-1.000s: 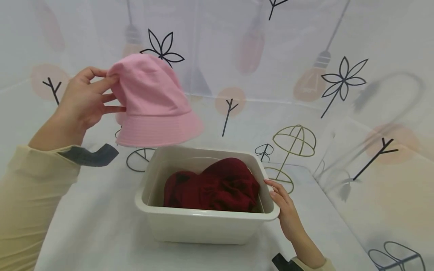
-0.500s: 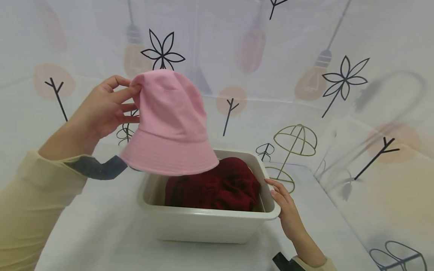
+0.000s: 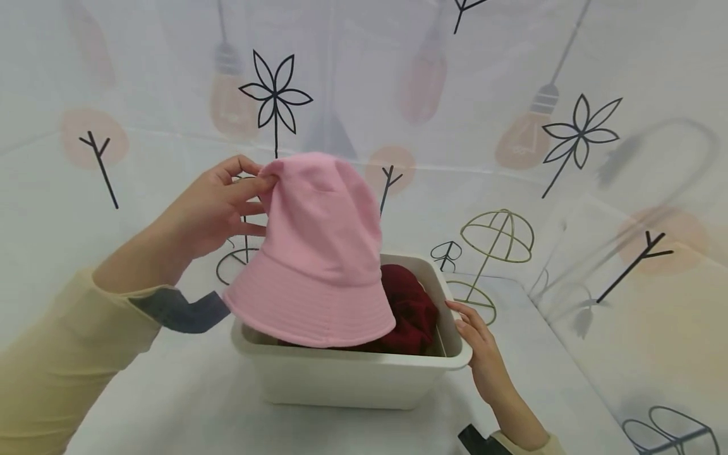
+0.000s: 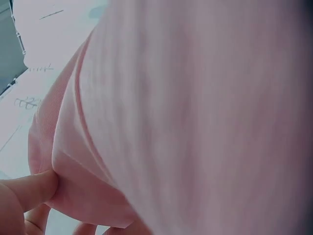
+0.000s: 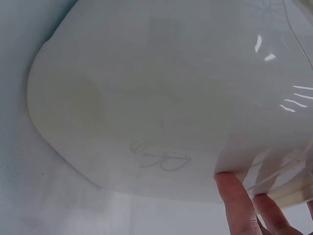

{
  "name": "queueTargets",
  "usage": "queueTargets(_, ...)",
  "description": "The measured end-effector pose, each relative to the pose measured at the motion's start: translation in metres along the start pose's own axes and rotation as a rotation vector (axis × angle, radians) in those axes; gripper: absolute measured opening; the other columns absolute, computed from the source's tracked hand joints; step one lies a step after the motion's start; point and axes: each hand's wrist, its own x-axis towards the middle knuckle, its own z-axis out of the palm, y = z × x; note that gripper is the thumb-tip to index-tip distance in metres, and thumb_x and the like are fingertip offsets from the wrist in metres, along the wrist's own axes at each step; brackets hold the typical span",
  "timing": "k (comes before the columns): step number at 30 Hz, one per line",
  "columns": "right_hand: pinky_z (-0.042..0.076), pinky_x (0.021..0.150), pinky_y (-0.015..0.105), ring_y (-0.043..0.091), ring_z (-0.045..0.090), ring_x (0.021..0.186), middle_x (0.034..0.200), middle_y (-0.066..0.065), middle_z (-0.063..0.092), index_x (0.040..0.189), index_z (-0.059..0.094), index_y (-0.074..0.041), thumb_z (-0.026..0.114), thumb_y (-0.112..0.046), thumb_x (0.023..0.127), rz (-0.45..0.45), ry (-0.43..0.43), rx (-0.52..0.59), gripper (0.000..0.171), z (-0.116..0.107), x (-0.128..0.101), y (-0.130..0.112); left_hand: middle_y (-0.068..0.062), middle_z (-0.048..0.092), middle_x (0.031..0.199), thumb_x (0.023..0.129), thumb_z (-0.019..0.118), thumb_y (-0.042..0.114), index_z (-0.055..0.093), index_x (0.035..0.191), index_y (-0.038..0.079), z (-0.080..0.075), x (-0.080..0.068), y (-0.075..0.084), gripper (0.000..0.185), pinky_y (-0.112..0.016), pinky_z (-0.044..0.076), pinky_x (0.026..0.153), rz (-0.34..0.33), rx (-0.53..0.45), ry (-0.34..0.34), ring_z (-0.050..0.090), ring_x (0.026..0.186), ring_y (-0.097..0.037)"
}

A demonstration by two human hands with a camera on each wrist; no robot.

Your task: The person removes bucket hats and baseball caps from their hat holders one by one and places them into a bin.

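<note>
In the head view a pink bucket hat (image 3: 327, 240) hangs upright, brim down, over the left part of a white plastic tub (image 3: 341, 379). My left hand (image 3: 218, 205) pinches the side of its crown between thumb and fingers; the left wrist view shows the thumb (image 4: 34, 188) pressed into the pink fabric. Inside the tub lies a dark red cloth item (image 3: 412, 309), partly hidden behind the hat. My right hand (image 3: 483, 354) grips the tub's right rim. In the right wrist view fingers (image 5: 237, 205) touch the tub's outer wall just below the rim.
The tub stands on a table with a white cover (image 3: 188, 392). Behind and to the right hangs a pale curtain (image 3: 352, 76) printed with plants and light bulbs. A dark strap (image 3: 182, 309) sits at the left sleeve's cuff.
My left hand has carried the pink bucket hat right and down, from beyond the tub's left side to over its opening. The right hand and the tub have stayed in place.
</note>
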Motion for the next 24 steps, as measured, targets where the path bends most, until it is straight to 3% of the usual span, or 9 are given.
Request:
queueTargets(4, 0.044, 0.081, 0.041, 0.014, 0.048, 0.109, 0.132, 0.005, 0.037, 0.135, 0.041, -0.009, 0.037, -0.025, 0.100, 0.002, 0.002, -0.006, 0.038, -0.001, -0.001, 0.000, -0.007, 0.053, 0.108, 0.092, 0.060, 0.019, 0.048, 0.097, 0.013, 0.008, 0.001, -0.008, 0.014, -0.039, 0.053, 0.071, -0.048, 0.068, -0.050, 0.061, 0.089, -0.020)
queueTargets(9, 0.043, 0.081, 0.042, 0.015, 0.048, 0.110, 0.132, 0.005, 0.036, 0.135, 0.041, -0.009, 0.037, -0.025, 0.100, 0.000, 0.006, -0.012, 0.038, -0.001, 0.000, 0.000, -0.013, 0.047, 0.116, 0.095, 0.055, 0.021, 0.044, 0.101, 0.012, 0.018, 0.009, -0.023, 0.016, -0.044, 0.051, 0.078, -0.125, 0.192, -0.046, 0.055, 0.103, -0.028)
queueTargets(14, 0.045, 0.080, 0.040, 0.015, 0.048, 0.109, 0.132, 0.005, 0.036, 0.135, 0.041, -0.009, 0.037, -0.025, 0.100, 0.006, 0.002, -0.015, 0.038, -0.002, 0.000, 0.001, -0.018, 0.043, 0.125, 0.096, 0.052, 0.019, 0.040, 0.106, 0.008, 0.025, 0.021, -0.044, 0.018, -0.044, 0.052, 0.074, -0.200, 0.192, -0.014, 0.051, 0.113, -0.037)
queueTargets(20, 0.046, 0.080, 0.040, 0.013, 0.047, 0.110, 0.133, 0.005, 0.034, 0.135, 0.040, -0.010, 0.037, -0.026, 0.101, 0.013, 0.000, -0.023, 0.038, -0.002, 0.000, 0.000, -0.020, 0.038, 0.137, 0.098, 0.048, 0.019, 0.037, 0.117, 0.004, 0.035, 0.034, -0.071, 0.027, -0.042, 0.054, 0.069, -0.228, 0.261, -0.003, 0.047, 0.118, -0.038)
queueTargets(24, 0.047, 0.079, 0.037, 0.013, 0.047, 0.110, 0.134, 0.005, 0.032, 0.135, 0.040, -0.009, 0.037, -0.026, 0.101, 0.006, -0.008, -0.016, 0.038, -0.001, -0.001, -0.001, -0.019, 0.037, 0.138, 0.097, 0.049, 0.018, 0.039, 0.119, 0.003, 0.041, 0.037, -0.081, 0.028, -0.041, 0.054, 0.068, -0.200, 0.321, 0.004, 0.046, 0.117, -0.037)
